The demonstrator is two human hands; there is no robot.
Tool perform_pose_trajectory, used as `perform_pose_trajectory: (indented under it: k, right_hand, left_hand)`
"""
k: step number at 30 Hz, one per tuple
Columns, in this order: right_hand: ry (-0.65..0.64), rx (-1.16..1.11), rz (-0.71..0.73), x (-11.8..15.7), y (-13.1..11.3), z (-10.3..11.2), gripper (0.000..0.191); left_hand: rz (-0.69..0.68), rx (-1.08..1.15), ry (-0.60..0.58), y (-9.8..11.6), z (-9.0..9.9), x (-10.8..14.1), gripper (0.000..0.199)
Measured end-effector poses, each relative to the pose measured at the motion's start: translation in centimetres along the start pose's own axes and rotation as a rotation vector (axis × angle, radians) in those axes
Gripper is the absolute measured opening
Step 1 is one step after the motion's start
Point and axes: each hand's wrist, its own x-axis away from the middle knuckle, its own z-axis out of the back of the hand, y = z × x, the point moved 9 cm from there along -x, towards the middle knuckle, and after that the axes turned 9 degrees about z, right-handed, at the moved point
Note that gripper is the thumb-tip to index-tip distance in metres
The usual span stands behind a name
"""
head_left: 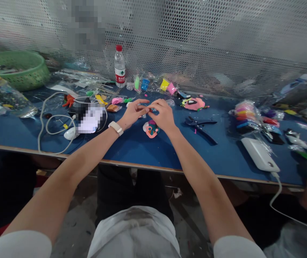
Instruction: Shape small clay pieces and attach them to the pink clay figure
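Observation:
Both hands meet above the blue table, fingertips together. My left hand (135,113), with a pale band on its wrist, is pinched, and its fingers touch those of my right hand (162,114). The right thumb and forefinger are pinched too. Whatever lies between the fingertips is too small or hidden to name. Just below the right hand, a small multicoloured clay figure (151,129) in pink, teal and white lies on the table. Farther right rests a larger pink clay piece (194,103) with yellow and black parts, near dark blue pliers (201,128).
A water bottle (120,68) stands at the back by the perforated metal screen (196,46). To the left are a green basket (29,73), a tipped clear jar (6,95) and looped white cable (41,125). Clay packets (246,116) and a white power bank (260,154) lie right, near another person's arm.

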Motion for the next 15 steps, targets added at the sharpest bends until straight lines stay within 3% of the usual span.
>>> perform_pose_trajectory:
  k: [15]
  right_hand:
    - [-0.029,0.006,-0.047,0.12,-0.02,-0.49,0.012]
  left_hand:
    - [-0.002,-0.063,0.063,-0.27,0.58,-0.2,0.055]
